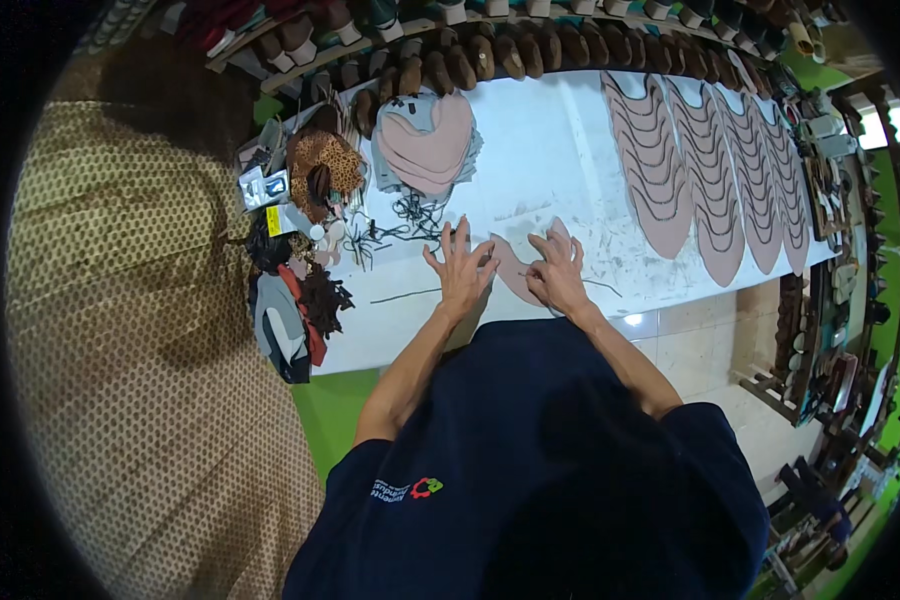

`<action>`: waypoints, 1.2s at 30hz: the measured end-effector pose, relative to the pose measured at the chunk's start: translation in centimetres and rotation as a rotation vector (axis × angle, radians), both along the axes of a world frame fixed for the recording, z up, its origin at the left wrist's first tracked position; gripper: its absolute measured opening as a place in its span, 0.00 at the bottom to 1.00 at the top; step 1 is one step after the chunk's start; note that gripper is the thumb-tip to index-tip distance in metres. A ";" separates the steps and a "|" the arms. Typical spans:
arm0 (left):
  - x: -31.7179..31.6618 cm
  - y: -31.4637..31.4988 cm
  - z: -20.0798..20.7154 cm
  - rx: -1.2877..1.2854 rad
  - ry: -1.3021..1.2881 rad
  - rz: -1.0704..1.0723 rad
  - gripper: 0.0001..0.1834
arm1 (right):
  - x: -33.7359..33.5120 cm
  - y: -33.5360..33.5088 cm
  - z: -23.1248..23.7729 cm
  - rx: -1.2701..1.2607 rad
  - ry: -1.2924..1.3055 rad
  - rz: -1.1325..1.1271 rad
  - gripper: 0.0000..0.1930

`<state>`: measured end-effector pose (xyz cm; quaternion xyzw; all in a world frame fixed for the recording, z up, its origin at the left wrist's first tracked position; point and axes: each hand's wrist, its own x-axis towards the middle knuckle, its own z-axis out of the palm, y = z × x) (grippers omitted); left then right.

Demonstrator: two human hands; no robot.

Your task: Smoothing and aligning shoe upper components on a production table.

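A U-shaped pink shoe-upper piece (512, 274) lies at the table's near edge, between my two hands. At its left arm my left hand (460, 272) bends thumb and forefinger toward each other, seemingly round a thin dark strip (405, 296); the other fingers are spread. My right hand (562, 277) is at the other side, with its thumb and forefinger bent in a pinch over the piece's inner curve. One strip end trails left of my left hand, and another bit shows beyond my right. The strip between the fingertips is too small to make out clearly.
Overlapping rows of pink upper pieces (660, 215) cover the table's right side. A pink and grey stack (425, 150) sits at the back left, near tangled dark strips (417, 212). Scraps and leopard-print material (325, 165) crowd the left end. Brown shoe lasts (510, 55) line the back.
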<state>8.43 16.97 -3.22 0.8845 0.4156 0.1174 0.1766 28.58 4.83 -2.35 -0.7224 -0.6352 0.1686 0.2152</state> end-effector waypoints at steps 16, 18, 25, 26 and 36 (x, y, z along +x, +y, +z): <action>0.6 0.4 1.0 -0.054 0.066 0.026 0.23 | -1.8 6.7 -1.1 0.070 0.169 -0.185 0.08; 0.6 0.4 1.0 -0.043 0.069 0.029 0.23 | -1.8 6.7 -1.1 0.071 0.160 -0.197 0.08; 0.6 0.4 1.0 -0.039 0.067 0.035 0.24 | -1.8 6.8 -1.1 0.078 0.190 -0.220 0.08; 0.5 0.4 1.0 -0.045 0.072 0.038 0.24 | -1.8 6.8 -1.1 0.080 0.189 -0.219 0.08; 0.5 0.4 1.0 -0.081 0.096 0.044 0.24 | -1.8 6.8 -0.8 0.055 0.189 -0.208 0.08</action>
